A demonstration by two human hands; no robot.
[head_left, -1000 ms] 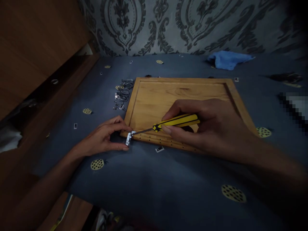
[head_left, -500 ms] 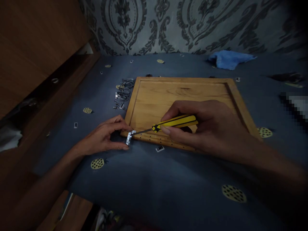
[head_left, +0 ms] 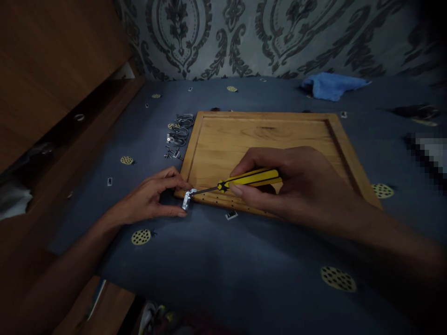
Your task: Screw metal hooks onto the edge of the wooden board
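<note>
Yellow screwdriver (head_left: 252,178) gripped in the right hand (head_left: 307,184), while the half-open left hand (head_left: 152,197) pinches a silvery bracket (head_left: 186,201)

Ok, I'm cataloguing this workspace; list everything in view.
Wooden board: one, light brown, centre
Screwdriver: one, yellow and black, over board
Metal piece: one, silver, board's near left corner
Loose parts: several, silver, left of board
Cloth: one, blue, far right
Covering: one, blue, beneath board
Backdrop: one, grey, behind
Cabinet: one, brown, left
Pale item: one, white, left edge
Dark item: one, blackish, right
Pixelated item: one, grey, right edge
Clutter: several, mixed, bottom
Left hand: one, holding metal piece
Right hand: one, holding screwdriver
</note>
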